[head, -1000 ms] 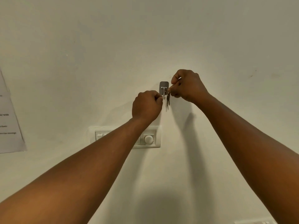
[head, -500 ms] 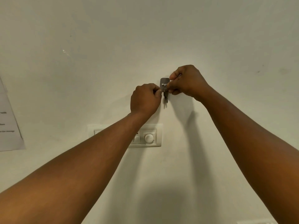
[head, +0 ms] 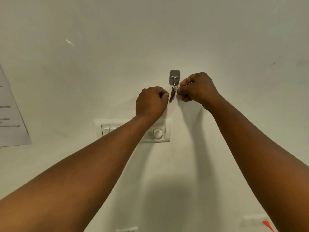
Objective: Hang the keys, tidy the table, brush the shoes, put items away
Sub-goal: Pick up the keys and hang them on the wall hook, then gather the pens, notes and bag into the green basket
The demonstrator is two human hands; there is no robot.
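Fingers curled on both sides, yet neither grip holds anything I can make out: left hand and right hand flank the keys, which hang from the wall hook on their ring. Best now to draw both hands away slowly, so the bunch doesn't swing off. Half a second ago both hands were pinched right at the hook; now they've dropped lower and parted. Switch plate sits below.
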